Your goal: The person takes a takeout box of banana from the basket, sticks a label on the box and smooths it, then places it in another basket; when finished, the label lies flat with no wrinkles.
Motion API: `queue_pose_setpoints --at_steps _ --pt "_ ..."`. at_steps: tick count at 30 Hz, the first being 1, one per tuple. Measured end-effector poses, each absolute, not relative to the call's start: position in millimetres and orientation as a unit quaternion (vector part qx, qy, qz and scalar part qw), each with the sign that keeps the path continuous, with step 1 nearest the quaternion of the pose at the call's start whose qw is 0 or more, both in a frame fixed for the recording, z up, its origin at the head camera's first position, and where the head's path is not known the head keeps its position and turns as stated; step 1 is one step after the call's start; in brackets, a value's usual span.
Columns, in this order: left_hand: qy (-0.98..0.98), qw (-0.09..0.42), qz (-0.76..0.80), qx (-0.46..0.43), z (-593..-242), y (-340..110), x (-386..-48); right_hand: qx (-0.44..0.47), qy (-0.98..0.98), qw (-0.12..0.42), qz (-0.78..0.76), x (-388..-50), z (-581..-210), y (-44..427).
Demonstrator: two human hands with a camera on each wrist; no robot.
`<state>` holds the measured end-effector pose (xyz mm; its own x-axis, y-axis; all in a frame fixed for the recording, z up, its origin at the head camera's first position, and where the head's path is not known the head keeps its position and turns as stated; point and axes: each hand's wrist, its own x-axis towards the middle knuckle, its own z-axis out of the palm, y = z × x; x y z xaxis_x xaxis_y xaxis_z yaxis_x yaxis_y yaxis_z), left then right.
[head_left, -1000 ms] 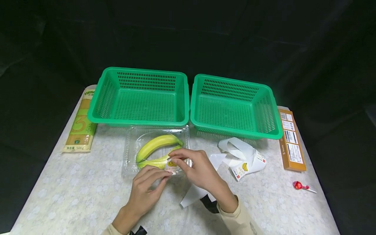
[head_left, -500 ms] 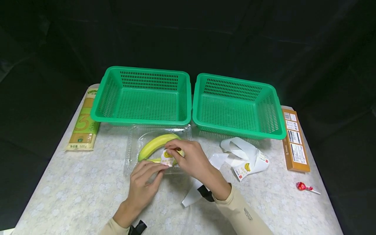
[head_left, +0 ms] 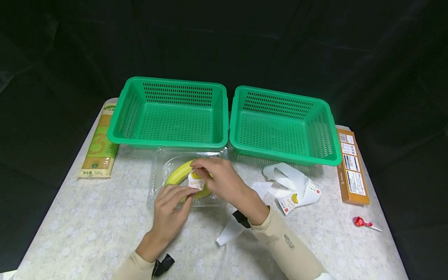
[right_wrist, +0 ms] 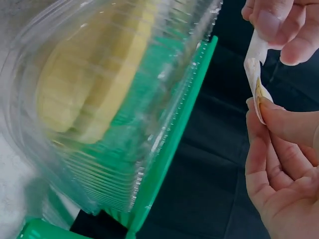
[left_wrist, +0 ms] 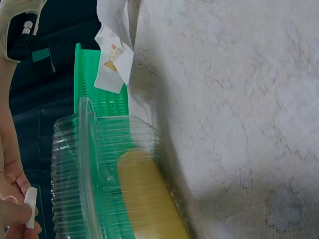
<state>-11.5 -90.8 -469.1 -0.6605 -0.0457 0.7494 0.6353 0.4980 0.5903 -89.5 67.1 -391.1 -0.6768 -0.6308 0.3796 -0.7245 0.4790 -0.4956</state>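
The label hangs above the table. At the back I see two green baskets side by side; just before the left one sits a clear box with bananas inside. Over that box, the left hand pinches the label's near edge, the right hand its far edge.

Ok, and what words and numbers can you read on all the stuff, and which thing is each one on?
"3": big, on the green-and-yellow packet.
"500g": near that packet's bottom edge.

Too small or blurred to read:
The packet's name at its top.
The print on the orange box.
The writing on the label that the left hand and right hand pinch.
The label strip's writing.
The right sleeve's print.
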Motion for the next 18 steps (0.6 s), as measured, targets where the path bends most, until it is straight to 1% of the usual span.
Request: queue_pose_setpoints --at_steps 7,12,18 --pt "-0.799 0.362 -0.45 -0.168 -471.0 -93.7 -17.6 0.41 -0.859 0.043 0.303 -104.9 -399.3 61.9" --pt "-0.819 0.345 -0.429 -0.159 -472.6 -95.1 -20.7 0.409 -0.869 0.009 0.279 -112.1 -404.7 59.0" --pt "-0.844 0.323 -0.398 -0.157 -471.4 -99.4 -28.1 0.408 -0.868 0.013 0.283 -116.5 -406.0 55.2"
